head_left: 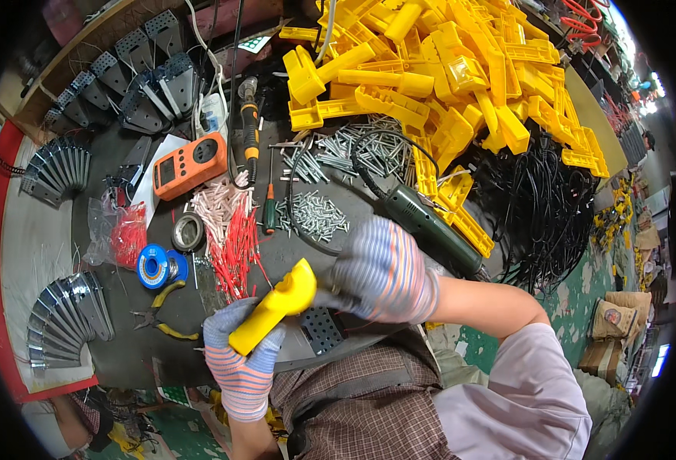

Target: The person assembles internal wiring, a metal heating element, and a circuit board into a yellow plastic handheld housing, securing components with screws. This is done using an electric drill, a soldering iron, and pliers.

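My left hand, in a striped knit glove, grips a yellow plastic handle part by its lower end, held tilted over the workbench. My right hand, also gloved, is closed right beside the part's rounded upper end; whatever its fingers pinch there is hidden. A grey perforated metal plate lies just under both hands. A green electric screwdriver with a black cord lies right behind my right hand.
A big heap of yellow plastic parts fills the back right, with black wires beside it. Screws, red and white wire pieces, an orange meter, a blue solder spool, pliers and fanned metal brackets cover the bench.
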